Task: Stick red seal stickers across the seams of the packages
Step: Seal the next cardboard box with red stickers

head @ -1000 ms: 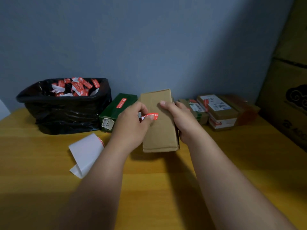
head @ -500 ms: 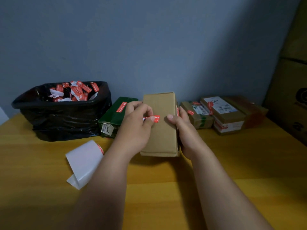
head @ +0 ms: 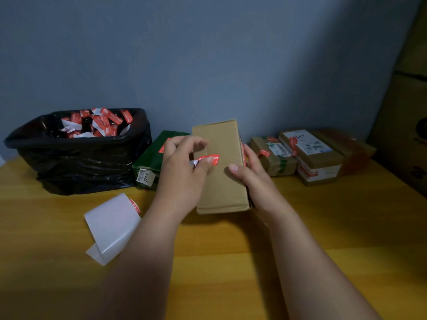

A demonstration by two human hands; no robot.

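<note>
**Sticker pinched over brown package**

I see the red seal sticker (head: 209, 159) over the left part of the brown package's (head: 219, 167) top face, pinched at its left end by my left hand (head: 184, 172), thumb against curled forefinger. A bit of white backing shows at the pinch. Can't tell if the sticker touches the cardboard.

The package lies on the wooden table (head: 323, 227), centre. My right hand (head: 251, 179) holds its right side, thumb flat on top, fingers wrapped round the edge, mostly hidden.

Just left, touching or nearly: a green box (head: 152, 158) with a red sticker. Further left, a black bin bag (head: 80, 158) full of red-and-white scraps. A white backing sheet (head: 111, 225), curled, lies in front. Right: sealed parcels (head: 309, 155) by the blue wall (head: 208, 54).
</note>
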